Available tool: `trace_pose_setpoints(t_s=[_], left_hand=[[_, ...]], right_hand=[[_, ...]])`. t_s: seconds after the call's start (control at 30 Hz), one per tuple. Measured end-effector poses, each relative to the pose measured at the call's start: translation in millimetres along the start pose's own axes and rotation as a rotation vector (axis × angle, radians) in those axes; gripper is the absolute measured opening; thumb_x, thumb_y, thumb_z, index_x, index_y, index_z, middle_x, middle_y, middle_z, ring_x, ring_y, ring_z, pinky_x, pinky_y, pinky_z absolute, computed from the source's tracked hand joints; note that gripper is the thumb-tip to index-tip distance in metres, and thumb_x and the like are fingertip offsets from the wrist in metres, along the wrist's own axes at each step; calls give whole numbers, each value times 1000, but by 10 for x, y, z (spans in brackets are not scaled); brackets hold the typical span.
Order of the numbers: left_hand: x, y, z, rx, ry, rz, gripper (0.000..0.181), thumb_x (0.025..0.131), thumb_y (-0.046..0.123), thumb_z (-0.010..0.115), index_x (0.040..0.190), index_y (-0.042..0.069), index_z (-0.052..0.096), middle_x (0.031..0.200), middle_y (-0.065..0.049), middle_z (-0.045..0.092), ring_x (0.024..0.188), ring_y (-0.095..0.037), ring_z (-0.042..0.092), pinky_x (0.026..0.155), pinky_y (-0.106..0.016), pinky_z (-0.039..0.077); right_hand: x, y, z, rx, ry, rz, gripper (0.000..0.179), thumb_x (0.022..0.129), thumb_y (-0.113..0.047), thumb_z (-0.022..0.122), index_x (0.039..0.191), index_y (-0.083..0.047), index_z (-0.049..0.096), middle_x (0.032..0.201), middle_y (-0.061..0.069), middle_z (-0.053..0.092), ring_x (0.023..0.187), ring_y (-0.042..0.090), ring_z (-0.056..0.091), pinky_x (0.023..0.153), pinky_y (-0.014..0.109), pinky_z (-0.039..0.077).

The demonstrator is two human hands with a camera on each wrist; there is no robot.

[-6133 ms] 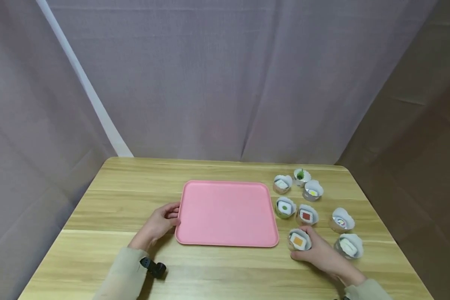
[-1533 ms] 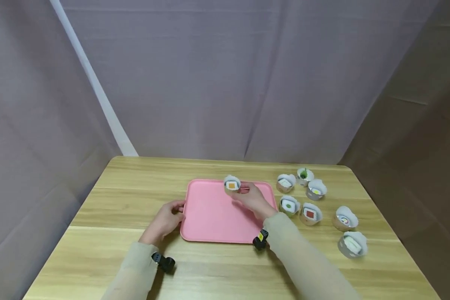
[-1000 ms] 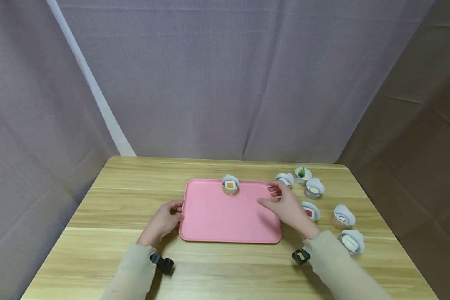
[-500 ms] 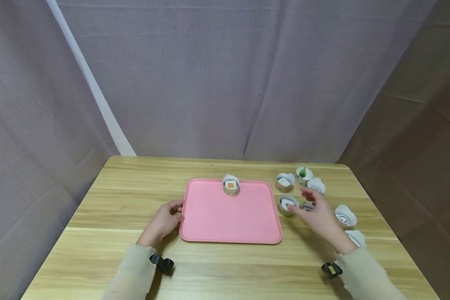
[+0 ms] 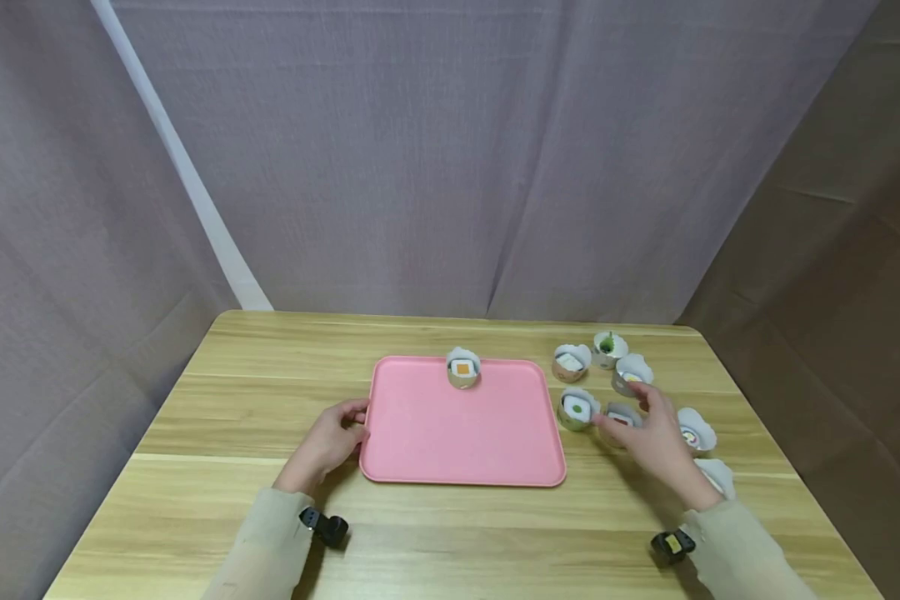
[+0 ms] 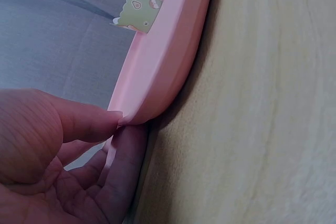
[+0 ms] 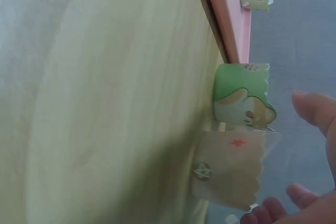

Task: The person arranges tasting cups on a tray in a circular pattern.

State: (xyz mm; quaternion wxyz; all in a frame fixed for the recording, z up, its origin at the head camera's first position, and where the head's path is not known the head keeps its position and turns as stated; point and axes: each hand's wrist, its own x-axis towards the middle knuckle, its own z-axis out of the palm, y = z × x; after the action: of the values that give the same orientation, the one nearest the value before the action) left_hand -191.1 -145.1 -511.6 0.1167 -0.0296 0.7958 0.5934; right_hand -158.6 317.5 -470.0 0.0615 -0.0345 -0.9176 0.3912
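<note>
My left hand (image 5: 326, 446) pinches the left rim of a pink tray (image 5: 461, 433), thumb on top and fingers underneath in the left wrist view. A paper baking cup with an orange-square piece (image 5: 462, 368) stands at the tray's back edge. My right hand (image 5: 660, 442) is spread over a paper cup with a red-square piece (image 5: 621, 421), which it partly hides. In the right wrist view that beige cup (image 7: 228, 169) lies between the thumb and the fingers, none of them closed on it. Close beside it stands a green cup with a green-dot piece (image 5: 577, 408).
Behind are a cup with a white piece (image 5: 571, 363), one with a green sprig (image 5: 609, 350) and one with a yellow piece (image 5: 633, 375). Two more cups, one with a swirl piece (image 5: 695, 431), stand right of my right hand. Grey curtains (image 5: 435, 167) border the wooden table (image 5: 435, 533).
My right hand carried the orange-square cup from the tray's right onto its back edge and let go. It then moved right, over the red-square cup. The left hand stays on the tray.
</note>
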Motion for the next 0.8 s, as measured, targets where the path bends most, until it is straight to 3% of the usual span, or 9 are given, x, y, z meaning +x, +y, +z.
trace_pose_setpoints(t_s=[0.27,0.53,0.67,0.8], left_hand=[[-1,3,-3,18,10,-8,47,88,-9,54,134,2,54,107,-14,55,85,-23,56,66,-32,53],[3,-1,-10,17,12,-2,48,88,-9,54,135,3,54,106,-14,56,85,-24,55,67,-31,52],[11,-14,4,3,3,4,49,87,-10,54,135,1,53,107,-15,55,84,-23,55,66,-31,52],[15,-16,4,-1,6,-2,49,87,-10,54,135,1,53,106,-15,56,84,-23,55,66,-31,52]], right_hand=[[-7,74,50,143,-22,153,100,84,-38,74,149,8,13,147,35,18,135,47,22,109,56,24],[-33,149,166,284,-10,325,106,83,-41,75,151,4,7,147,32,20,131,38,28,108,50,29],[-42,180,207,327,-14,400,105,82,-40,76,150,4,10,145,29,25,125,34,37,98,34,42],[-27,223,242,381,-15,389,92,84,-29,76,146,7,18,137,26,32,115,28,44,78,17,47]])
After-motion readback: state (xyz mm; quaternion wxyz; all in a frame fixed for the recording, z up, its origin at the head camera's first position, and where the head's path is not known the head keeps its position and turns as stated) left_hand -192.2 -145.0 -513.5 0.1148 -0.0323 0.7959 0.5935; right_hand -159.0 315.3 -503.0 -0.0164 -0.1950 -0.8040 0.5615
